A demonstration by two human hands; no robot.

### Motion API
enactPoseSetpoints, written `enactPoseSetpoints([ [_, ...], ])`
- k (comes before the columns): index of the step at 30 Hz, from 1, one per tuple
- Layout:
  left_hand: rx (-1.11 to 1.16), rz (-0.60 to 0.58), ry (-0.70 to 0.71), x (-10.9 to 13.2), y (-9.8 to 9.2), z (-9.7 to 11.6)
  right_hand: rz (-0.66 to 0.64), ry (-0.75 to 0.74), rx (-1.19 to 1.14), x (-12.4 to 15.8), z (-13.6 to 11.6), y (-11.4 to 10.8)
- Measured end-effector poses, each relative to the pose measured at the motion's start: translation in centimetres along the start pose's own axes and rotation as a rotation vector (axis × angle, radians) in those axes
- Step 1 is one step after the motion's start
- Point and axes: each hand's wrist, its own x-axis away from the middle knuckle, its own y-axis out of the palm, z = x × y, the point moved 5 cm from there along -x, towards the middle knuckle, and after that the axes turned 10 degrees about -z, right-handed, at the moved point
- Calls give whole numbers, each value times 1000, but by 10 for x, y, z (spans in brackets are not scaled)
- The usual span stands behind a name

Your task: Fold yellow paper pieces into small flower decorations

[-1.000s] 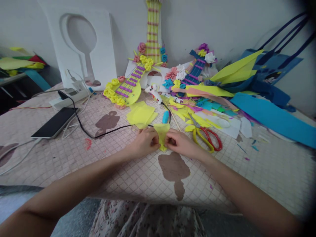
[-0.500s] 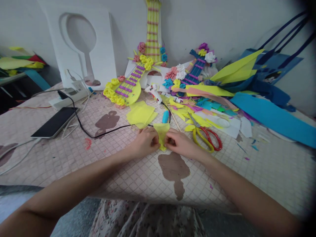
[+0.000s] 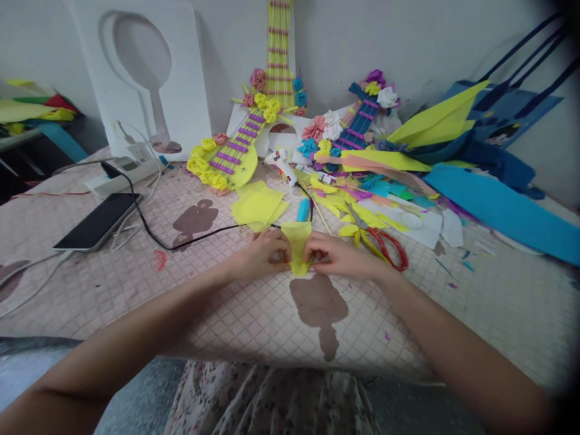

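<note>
Between my two hands a small piece of yellow crepe paper [image 3: 299,241] stands over the table, narrower at its lower end. My left hand [image 3: 268,252] pinches its lower left edge. On the other side my right hand [image 3: 327,255] has thumb and fingertips closed on the lower right edge. Just behind my left hand lies a stack of yellow paper squares [image 3: 258,204]. A turquoise stick-like piece [image 3: 303,209] is behind the held paper. Scissors [image 3: 390,246] with red and yellow handles lie beside my right hand, which partly covers them.
A white glue gun [image 3: 281,166] rests behind the paper squares, its black cable [image 3: 199,237] running left. Decorated paper instruments [image 3: 238,151] lean at the back. Coloured scraps [image 3: 385,190] cover the right rear. A phone [image 3: 100,221] and power strip [image 3: 120,176] lie left.
My right hand has shifted slightly right along the paper's edge, and more of the lower paper shows. The whole view has moved a little.
</note>
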Motion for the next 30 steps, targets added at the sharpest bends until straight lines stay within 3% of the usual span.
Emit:
enactPoseSetpoints([
  [3, 18, -31, 13, 1, -1, -2, -62, -2, -40, 3, -2, -4],
  [9, 30, -23, 24, 0, -2, -5, -64, -8, -13, 3, -2, -7],
  [18, -31, 44, -43, -3, 1, -3, 149, 20, 31, -5, 4, 1],
  [30, -74, 91, -104, -5, 8, 1, 184, 91, 87, -5, -1, 4],
])
